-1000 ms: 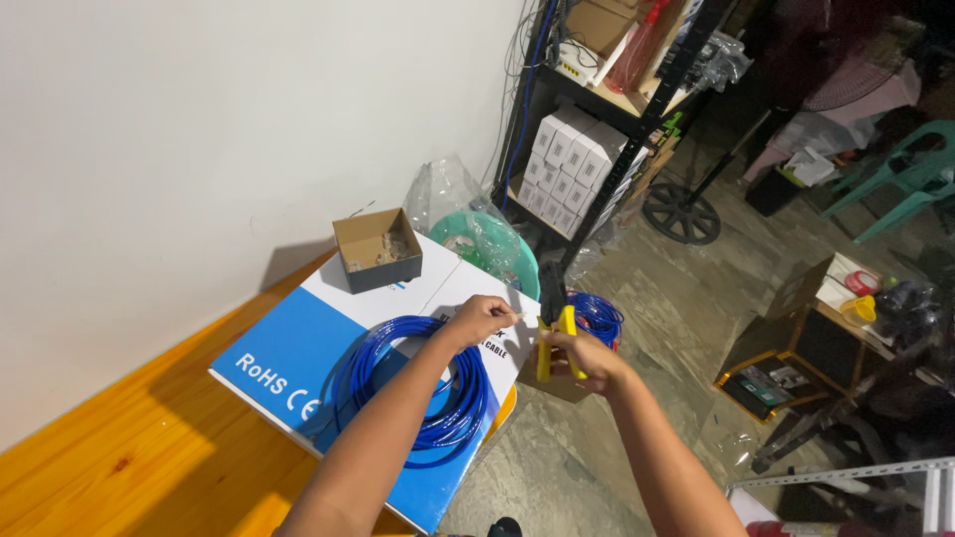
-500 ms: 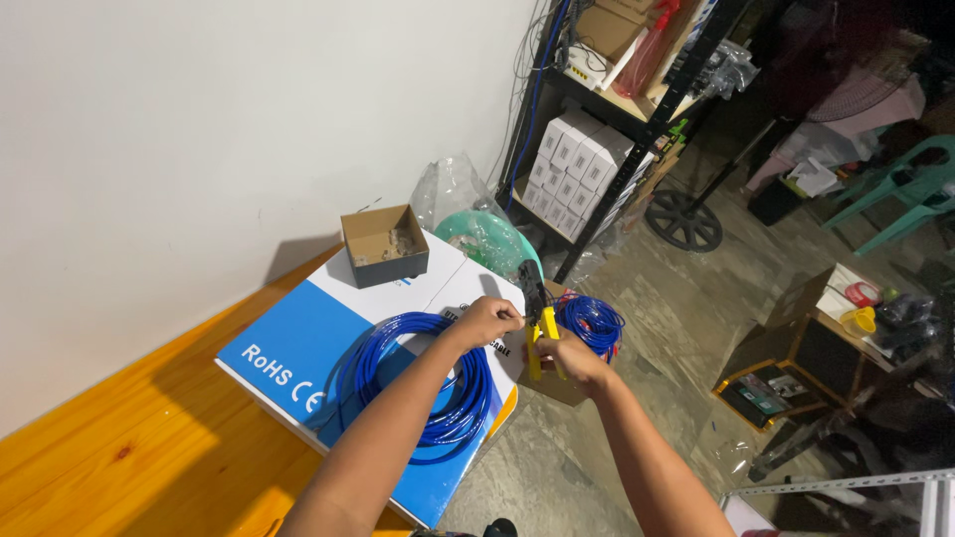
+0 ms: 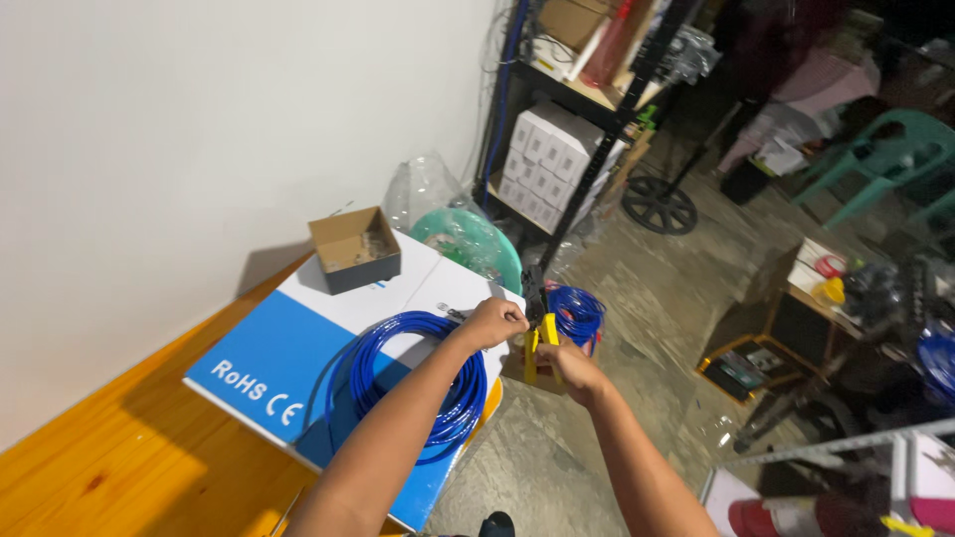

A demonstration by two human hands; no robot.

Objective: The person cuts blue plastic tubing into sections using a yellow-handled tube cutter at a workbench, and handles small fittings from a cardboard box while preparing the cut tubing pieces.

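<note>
Left hand pinching blue cable end at bench edge, right hand gripping yellow-handled crimping tool: risk of cable slipping from tool head, coil dragging off blue-and-white box.

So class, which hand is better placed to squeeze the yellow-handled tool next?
Right hand: it already grips the yellow-handled tool, while the left hand pinches the blue cable end.
</note>
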